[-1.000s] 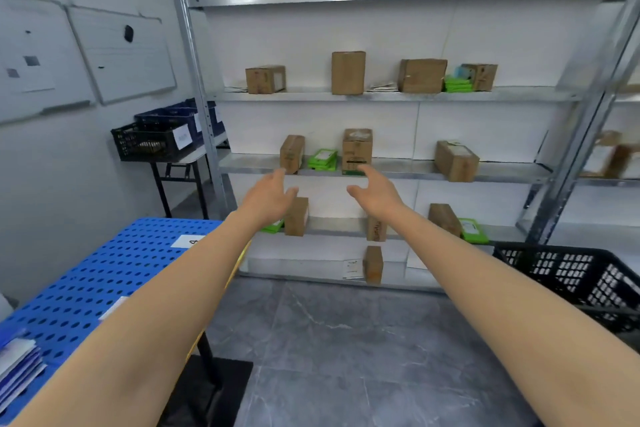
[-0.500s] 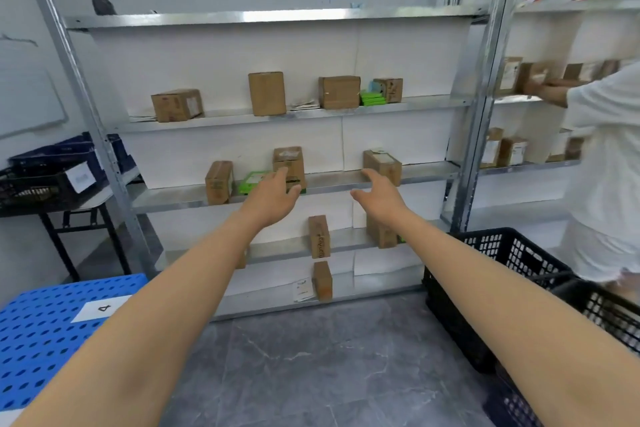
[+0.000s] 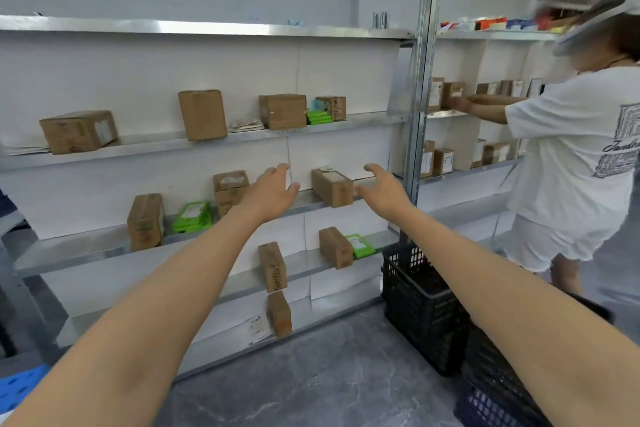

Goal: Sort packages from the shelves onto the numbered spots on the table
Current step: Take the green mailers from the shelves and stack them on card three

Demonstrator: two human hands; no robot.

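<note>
Cardboard box (image 3: 331,188) sits at the front edge of the middle shelf (image 3: 86,248), between left grip (image 3: 272,191) and right grip (image 3: 382,192). Both are spread open and empty, seemingly just short of contact. Bare shelf flanks the box; black crate (image 3: 422,308) on the floor below right.

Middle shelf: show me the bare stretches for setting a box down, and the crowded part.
Bare: the metal shelf left of the upright brown carton. The left hand covers part of the gap between the stacked brown boxes and the long brown box. Crowded: carton, green flat packs and stack sit close together.
</note>
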